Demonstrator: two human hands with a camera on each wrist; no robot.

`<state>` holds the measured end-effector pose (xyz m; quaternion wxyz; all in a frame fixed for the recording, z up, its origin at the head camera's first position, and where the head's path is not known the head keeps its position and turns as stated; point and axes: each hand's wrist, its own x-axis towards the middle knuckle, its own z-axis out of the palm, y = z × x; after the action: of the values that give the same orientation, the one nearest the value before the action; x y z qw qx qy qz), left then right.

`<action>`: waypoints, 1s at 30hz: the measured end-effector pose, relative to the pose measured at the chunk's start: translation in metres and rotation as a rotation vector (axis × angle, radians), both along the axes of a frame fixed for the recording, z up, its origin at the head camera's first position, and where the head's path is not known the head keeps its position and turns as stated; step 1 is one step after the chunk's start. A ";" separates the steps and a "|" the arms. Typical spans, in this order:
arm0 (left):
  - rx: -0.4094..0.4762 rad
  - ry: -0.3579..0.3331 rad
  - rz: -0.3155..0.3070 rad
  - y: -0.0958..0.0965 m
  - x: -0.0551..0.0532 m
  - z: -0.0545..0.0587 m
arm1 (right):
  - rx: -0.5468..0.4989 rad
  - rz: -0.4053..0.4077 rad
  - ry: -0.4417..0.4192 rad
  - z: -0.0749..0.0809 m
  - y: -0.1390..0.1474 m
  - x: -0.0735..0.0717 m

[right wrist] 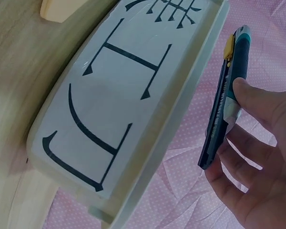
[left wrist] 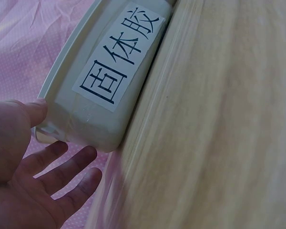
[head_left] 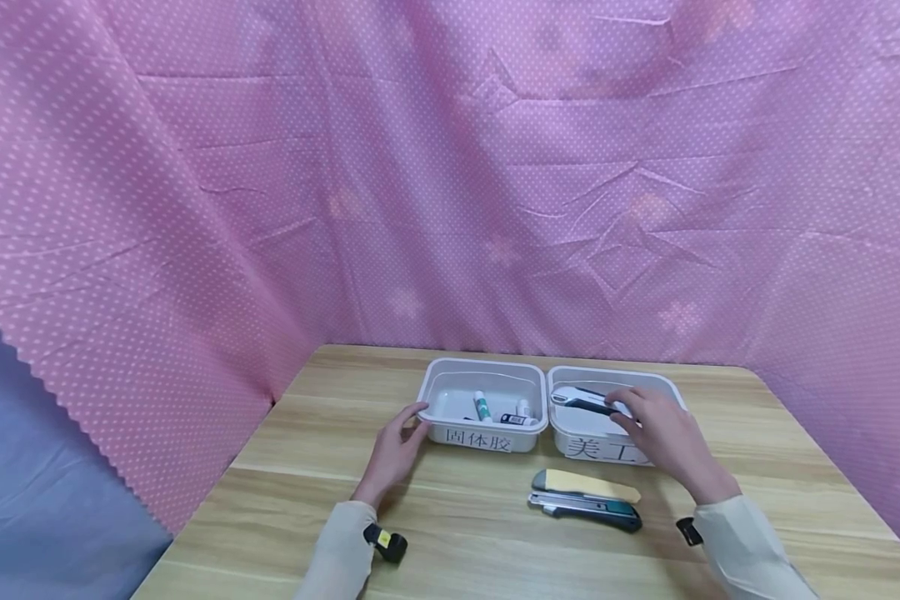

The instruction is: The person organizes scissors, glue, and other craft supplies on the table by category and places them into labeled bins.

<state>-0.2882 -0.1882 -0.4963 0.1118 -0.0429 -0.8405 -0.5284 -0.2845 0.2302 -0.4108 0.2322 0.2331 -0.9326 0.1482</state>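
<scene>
My right hand pinches a box cutter between thumb and fingers, over the right white bin. In the right wrist view the box cutter shows a dark body, teal grip and yellow slider, raised above the bin's rim. At the near left corner of the left white bin, my left hand rests its fingertips by the rim. The left wrist view shows that hand with its thumb at the rim and its other fingers spread loosely beside the corner.
Glue sticks lie in the left bin, which has a paper label. In front of the bins, a yellow box cutter and a dark green one lie side by side on the wooden table. Pink cloth hangs behind.
</scene>
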 end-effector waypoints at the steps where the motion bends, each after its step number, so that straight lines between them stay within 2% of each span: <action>1: -0.002 0.005 -0.002 0.000 0.000 0.000 | 0.000 -0.004 -0.002 0.000 0.000 -0.001; 10: 0.008 -0.022 -0.005 0.000 0.000 0.001 | -0.008 -0.047 -0.056 -0.002 0.001 -0.009; 17: 0.009 -0.031 -0.003 0.001 0.000 0.001 | -0.032 -0.049 -0.097 -0.005 0.001 -0.017; 30: 0.008 -0.020 -0.011 0.000 0.001 0.001 | -0.014 -0.085 -0.171 -0.004 0.006 -0.023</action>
<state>-0.2875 -0.1880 -0.4956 0.1008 -0.0418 -0.8392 -0.5327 -0.3079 0.2359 -0.4144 0.1594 0.1781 -0.9571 0.1638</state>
